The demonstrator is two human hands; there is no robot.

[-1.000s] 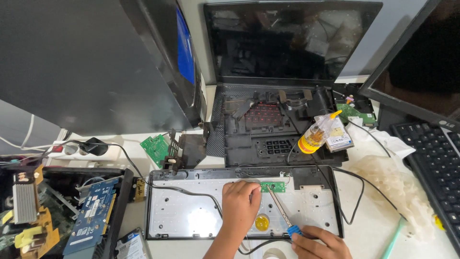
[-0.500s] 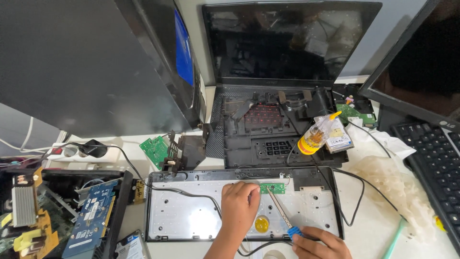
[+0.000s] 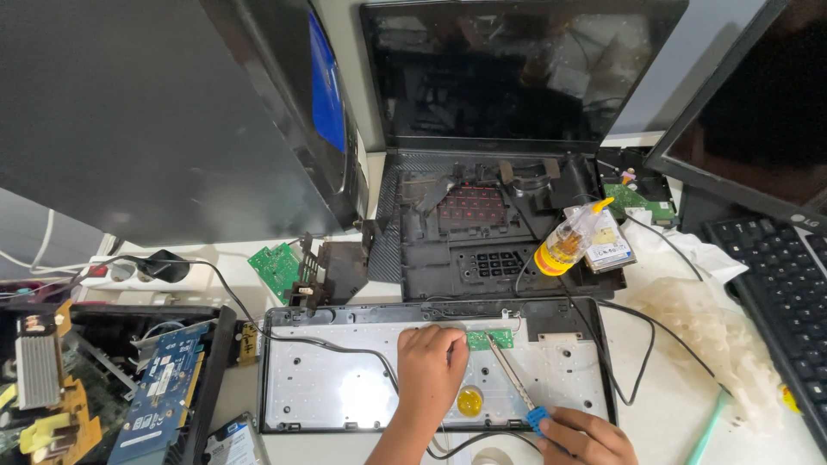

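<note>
Opened keyboard tray [image 3: 345, 392] flat on desk, centre-front. Left hand [image 3: 428, 372] pressed flat on it, fingertips by small green circuit board [image 3: 489, 339]. Right hand [image 3: 586, 435] pinching blue-handled screwdriver [image 3: 513, 383], tip prob. at board. Disassembled laptop [image 3: 500, 215] behind.

Left hand [image 3: 431, 370] pressed flat on the opened keyboard tray [image 3: 345, 387], fingertips touching the small green circuit board [image 3: 489, 339]. Right hand [image 3: 587, 437] closed round the blue handle of a screwdriver [image 3: 515, 383], shaft slanting up and away from the grip, tip at that board's right end. Yellow round piece [image 3: 469, 401] just left of the grip, beside the left wrist. Black cable [image 3: 629, 362] looping right of the grip. Farther beyond the grip, gutted laptop [image 3: 500, 232] with yellow bottle [image 3: 568, 241] leaning on it.
</note>
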